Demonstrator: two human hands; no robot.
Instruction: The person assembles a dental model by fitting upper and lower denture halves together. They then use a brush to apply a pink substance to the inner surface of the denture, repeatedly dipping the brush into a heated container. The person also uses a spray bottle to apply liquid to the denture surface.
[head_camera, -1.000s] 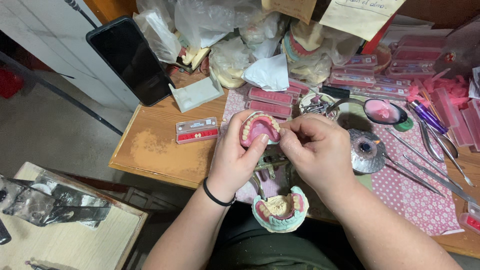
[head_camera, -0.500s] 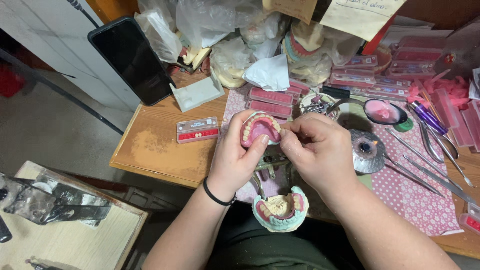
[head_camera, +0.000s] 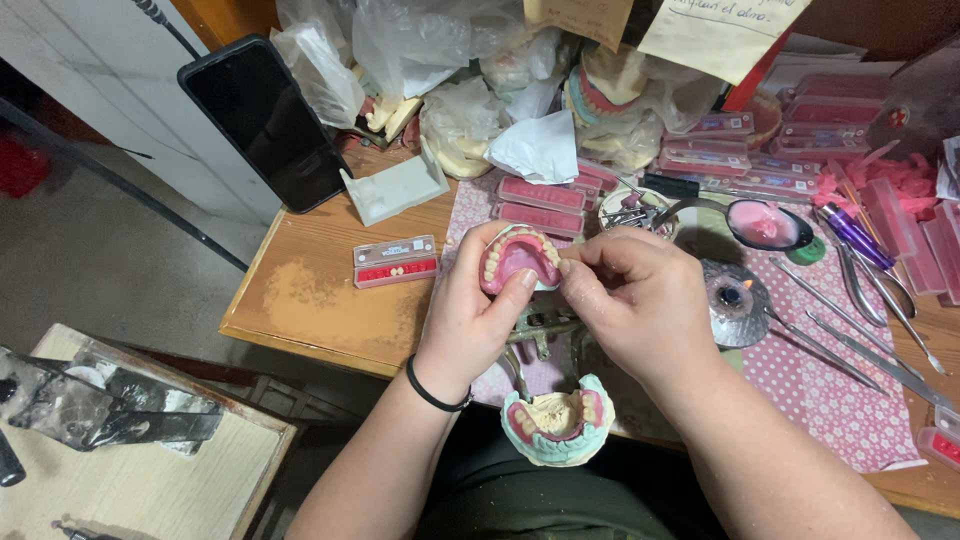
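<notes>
— Nothing has shifted: your left hand (head_camera: 478, 310) still grips the pink denture (head_camera: 520, 259) above the table (head_camera: 310, 300).
— And your right hand (head_camera: 640, 300) pinches its edge; a red-and-white tooth card (head_camera: 396, 261) lies left, pink boxes (head_camera: 541, 202) behind.

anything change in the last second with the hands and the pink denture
Nothing visibly changed. The left hand still holds the pink wax denture with white teeth, the right hand still pinches at its edge, and the green-based plaster jaw model lies where it was.

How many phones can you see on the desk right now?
1: a black phone with a dark screen, propped up at the wooden desk's far left corner, beyond the left hand. Others may be hidden under the clutter.
</notes>
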